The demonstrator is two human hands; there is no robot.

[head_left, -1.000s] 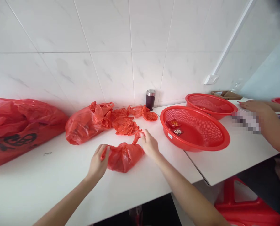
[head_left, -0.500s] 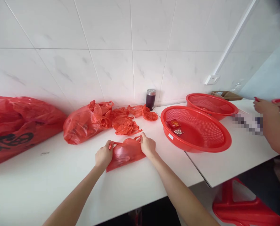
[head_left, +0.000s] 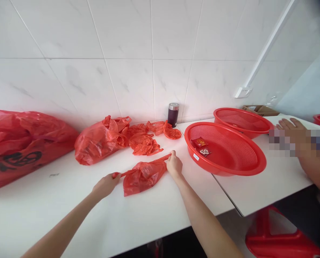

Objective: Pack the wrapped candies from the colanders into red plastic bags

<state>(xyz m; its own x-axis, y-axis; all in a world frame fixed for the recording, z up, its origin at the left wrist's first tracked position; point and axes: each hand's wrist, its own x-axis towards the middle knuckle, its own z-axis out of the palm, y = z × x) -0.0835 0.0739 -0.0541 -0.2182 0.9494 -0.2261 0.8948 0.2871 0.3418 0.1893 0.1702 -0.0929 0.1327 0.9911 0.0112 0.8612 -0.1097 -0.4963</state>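
A small red plastic bag (head_left: 143,173) lies on the white table (head_left: 68,211) in front of me, its two handles stretched outward. My left hand (head_left: 105,185) is closed on the left handle. My right hand (head_left: 174,165) is closed on the right handle, pulled taut toward the red basket. The bag bulges as if something is inside; its contents are hidden.
More small red bags (head_left: 145,143) and a fuller red bag (head_left: 98,141) lie behind. A big red sack (head_left: 22,143) sits far left. A dark flask (head_left: 173,114) stands by the wall. Two red mesh basins (head_left: 225,148) (head_left: 243,121) sit right. Another person's hand (head_left: 292,130) rests far right.
My hands have moved apart, pulling the bag's handles out sideways; half a second ago they were close together at the bag's top. The other person's hand shifted on the right table.
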